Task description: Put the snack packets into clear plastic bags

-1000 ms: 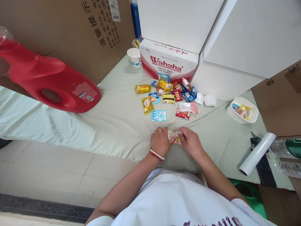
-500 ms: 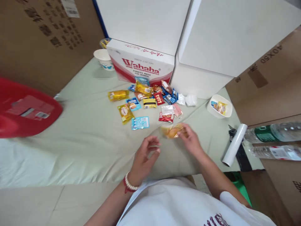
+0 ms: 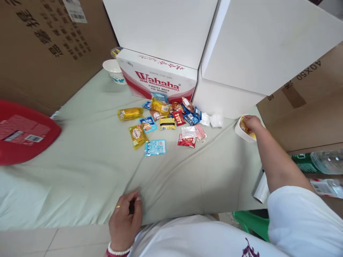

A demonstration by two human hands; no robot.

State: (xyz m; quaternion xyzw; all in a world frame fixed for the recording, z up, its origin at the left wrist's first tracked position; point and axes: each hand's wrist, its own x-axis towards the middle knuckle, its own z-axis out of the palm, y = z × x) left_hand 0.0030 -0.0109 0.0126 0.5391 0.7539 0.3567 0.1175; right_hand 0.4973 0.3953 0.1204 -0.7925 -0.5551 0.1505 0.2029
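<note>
My right hand reaches into the white bowl at the right, fingers closed on a wrapped snack in yellow-orange film. Part of that snack and the bowl's inside are hidden by the hand. My left hand rests near the table's front edge, its fingers curled loosely with nothing seen in them. Ahead of it lie a light blue snack packet and a yellow snack packet. Farther back is a cluster of small wrapped snacks, among them a red packet and a yellow-black packet.
A Wahaba-type water carton stands behind the snacks, with a paper cup at its left. White boxes rise at the back. A red container is at left; a white roll and plastic bottles are at right.
My right hand has carried the yellow-orange wrapped snack rightward from the table's middle into the white bowl. My left hand has drawn back toward the front edge and left, its fingers curling in.
</note>
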